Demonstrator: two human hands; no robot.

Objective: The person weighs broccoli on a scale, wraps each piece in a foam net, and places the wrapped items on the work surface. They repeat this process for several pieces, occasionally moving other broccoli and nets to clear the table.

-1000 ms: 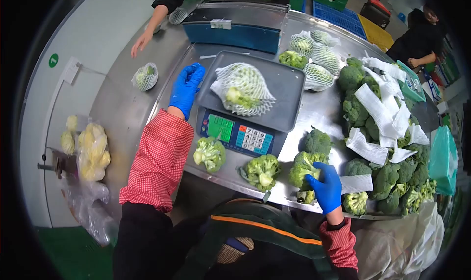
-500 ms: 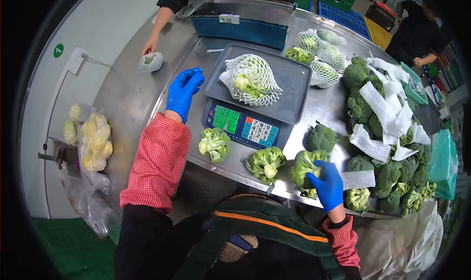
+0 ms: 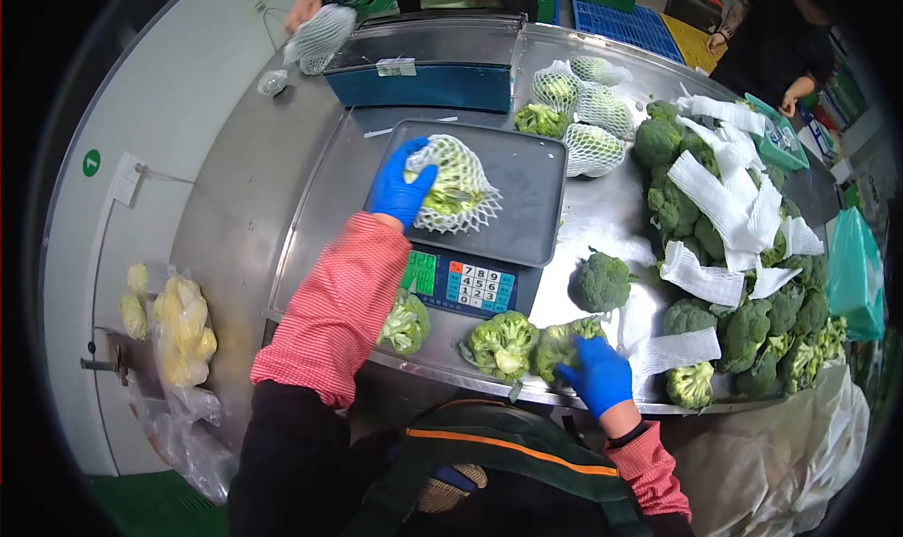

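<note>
Your L hand (image 3: 403,191) grips netted broccoli (image 3: 462,172) on tray (image 3: 527,194); your R hand (image 3: 600,377) grasps bare broccoli (image 3: 552,351) nr table edge (image 3: 447,372), so w/ careless push it could fall.

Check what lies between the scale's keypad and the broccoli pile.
A single broccoli head lies between keypad and broccoli pile, in the head view.

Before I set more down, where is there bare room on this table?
Widest: the table between the scale and the wall. Smaller: the right side of the tray, beside the netted broccoli, and the strip between the scale and the lone broccoli head. Crowded: the right end, with its broccoli pile and white nets, and the front edge below the scale.
</note>
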